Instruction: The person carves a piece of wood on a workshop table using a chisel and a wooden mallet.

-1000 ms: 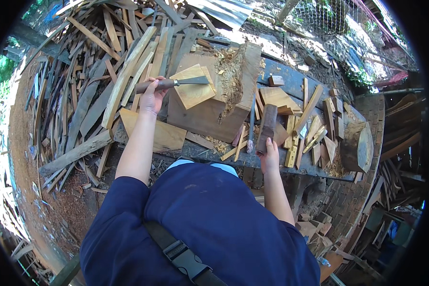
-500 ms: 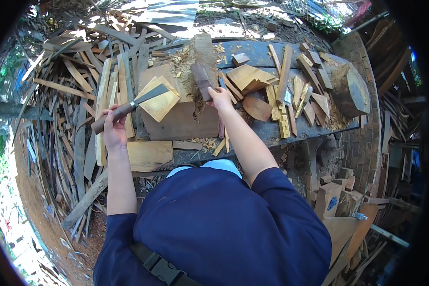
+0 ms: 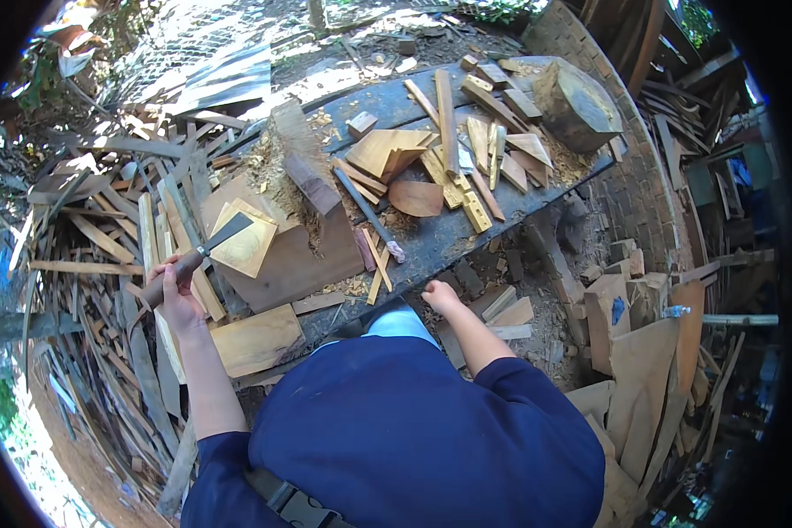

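Note:
My left hand (image 3: 178, 297) grips the dark wooden handle of a chisel (image 3: 189, 266), its flat blade pointing up and right over a pale square wood piece (image 3: 245, 242). That piece lies on a large wood block (image 3: 268, 286). My right hand (image 3: 440, 297) is down by the bench's front edge, fingers curled, with nothing visible in it. A dark wood block (image 3: 312, 187) rests against the rough, chipped upright timber (image 3: 289, 132). Just right of it, a long rod with a pale, ragged end (image 3: 370, 216) lies on the bench.
Wood offcuts (image 3: 387, 151), strips and a log section (image 3: 578, 104) cover the right of the dark bench (image 3: 431, 236). A tall heap of scrap sticks (image 3: 79, 220) borders the left. Boards (image 3: 647, 361) stand at lower right, beside a curved brick edge (image 3: 647, 145).
My right hand has let go of the dark block and drawn back toward my body. My left hand still holds the chisel. The view has swung to the right.

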Demonstrator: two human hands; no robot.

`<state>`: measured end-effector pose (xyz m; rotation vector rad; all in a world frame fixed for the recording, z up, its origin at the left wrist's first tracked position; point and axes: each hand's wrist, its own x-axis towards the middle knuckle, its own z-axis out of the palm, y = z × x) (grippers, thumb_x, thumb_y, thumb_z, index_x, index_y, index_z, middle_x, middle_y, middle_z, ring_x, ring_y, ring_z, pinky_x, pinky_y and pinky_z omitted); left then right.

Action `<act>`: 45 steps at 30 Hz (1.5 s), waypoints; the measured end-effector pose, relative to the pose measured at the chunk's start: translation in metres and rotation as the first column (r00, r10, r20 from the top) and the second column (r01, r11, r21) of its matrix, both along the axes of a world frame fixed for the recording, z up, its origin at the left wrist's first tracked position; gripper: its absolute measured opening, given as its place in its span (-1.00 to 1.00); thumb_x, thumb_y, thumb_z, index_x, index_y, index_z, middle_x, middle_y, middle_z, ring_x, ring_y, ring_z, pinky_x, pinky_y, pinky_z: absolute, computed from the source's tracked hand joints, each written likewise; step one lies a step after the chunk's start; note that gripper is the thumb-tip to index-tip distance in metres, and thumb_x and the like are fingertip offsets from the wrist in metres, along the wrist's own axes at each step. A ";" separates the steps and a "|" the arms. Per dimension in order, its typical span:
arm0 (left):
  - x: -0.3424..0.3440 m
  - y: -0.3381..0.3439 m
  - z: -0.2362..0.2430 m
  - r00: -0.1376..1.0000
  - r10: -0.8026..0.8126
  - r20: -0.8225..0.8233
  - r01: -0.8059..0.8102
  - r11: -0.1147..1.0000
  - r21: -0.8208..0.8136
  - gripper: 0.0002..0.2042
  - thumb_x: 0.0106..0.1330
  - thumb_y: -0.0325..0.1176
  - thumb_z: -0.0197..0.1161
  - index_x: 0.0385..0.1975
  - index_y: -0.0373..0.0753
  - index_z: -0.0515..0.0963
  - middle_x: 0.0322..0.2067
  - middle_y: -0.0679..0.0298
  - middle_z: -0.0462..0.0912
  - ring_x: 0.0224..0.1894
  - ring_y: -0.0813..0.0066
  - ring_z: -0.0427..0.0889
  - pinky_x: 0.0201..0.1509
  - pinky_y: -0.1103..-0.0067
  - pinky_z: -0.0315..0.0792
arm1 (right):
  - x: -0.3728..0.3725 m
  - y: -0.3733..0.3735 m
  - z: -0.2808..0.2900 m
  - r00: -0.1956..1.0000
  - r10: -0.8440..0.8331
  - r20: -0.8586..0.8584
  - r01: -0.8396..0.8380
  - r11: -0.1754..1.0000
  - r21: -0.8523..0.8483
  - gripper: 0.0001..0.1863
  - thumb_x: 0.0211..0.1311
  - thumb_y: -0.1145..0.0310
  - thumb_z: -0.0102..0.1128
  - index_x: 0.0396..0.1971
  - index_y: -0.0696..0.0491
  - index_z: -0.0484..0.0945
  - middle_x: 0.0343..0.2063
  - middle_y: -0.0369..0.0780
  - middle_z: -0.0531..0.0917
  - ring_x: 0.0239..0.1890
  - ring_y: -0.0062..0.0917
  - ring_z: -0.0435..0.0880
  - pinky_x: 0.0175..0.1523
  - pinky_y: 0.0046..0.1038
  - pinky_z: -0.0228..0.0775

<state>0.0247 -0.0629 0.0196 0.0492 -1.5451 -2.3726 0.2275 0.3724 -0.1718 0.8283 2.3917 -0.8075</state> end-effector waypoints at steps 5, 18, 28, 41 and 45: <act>-0.010 0.040 0.030 0.998 -0.057 -0.017 0.056 0.998 -0.019 -0.79 0.12 -0.36 0.19 -0.33 -0.27 0.35 -0.32 0.06 0.52 -0.24 0.27 0.53 -0.12 0.42 0.47 | 0.093 0.035 -0.009 0.966 -0.095 0.242 0.070 0.992 0.109 -0.69 -0.06 0.23 0.16 -0.31 0.07 0.56 -0.25 -0.06 0.59 -0.15 -0.25 0.55 -0.03 -0.33 0.36; -0.012 0.140 0.062 0.945 -0.326 -0.036 0.291 0.884 -0.366 -0.86 0.07 -0.58 0.17 -0.45 -0.24 0.36 -0.47 0.25 0.44 -0.39 0.50 0.48 -0.20 0.57 0.39 | 0.073 0.075 0.014 0.968 -0.172 0.185 0.187 0.980 -0.064 -0.68 0.03 0.26 0.09 -0.20 0.06 0.50 -0.21 -0.07 0.57 -0.10 -0.27 0.52 -0.01 -0.35 0.34; -0.015 0.244 0.075 0.955 -0.284 -0.091 0.261 0.943 -0.207 -0.87 0.08 -0.59 0.13 -0.41 -0.27 0.34 -0.50 0.26 0.40 -0.47 0.52 0.44 -0.29 0.60 0.39 | 0.056 0.217 -0.008 0.958 -0.262 0.115 0.258 0.965 0.056 -0.59 -0.02 0.27 0.13 -0.12 0.07 0.45 -0.14 -0.06 0.54 -0.07 -0.22 0.49 0.02 -0.33 0.32; 0.016 0.272 0.111 0.982 0.033 -0.187 -0.098 0.931 -0.351 -0.91 0.09 -0.59 0.11 -0.44 -0.28 0.37 -0.53 0.24 0.44 -0.49 0.50 0.44 -0.29 0.56 0.39 | -0.056 0.315 0.007 0.975 -0.144 -0.168 0.179 0.959 0.219 -0.40 -0.02 0.17 0.22 0.02 0.11 0.30 -0.05 0.01 0.42 0.00 -0.17 0.41 0.08 -0.28 0.28; 0.038 0.261 0.115 0.968 0.158 -0.196 -0.226 0.890 -0.397 -0.91 0.09 -0.58 0.11 -0.43 -0.27 0.38 -0.52 0.22 0.44 -0.50 0.49 0.44 -0.30 0.57 0.40 | -0.096 0.261 0.019 0.960 0.216 -0.179 -0.186 0.968 0.169 -0.31 -0.07 0.01 0.25 0.01 0.10 0.29 -0.12 0.00 0.44 -0.01 -0.19 0.41 0.05 -0.27 0.29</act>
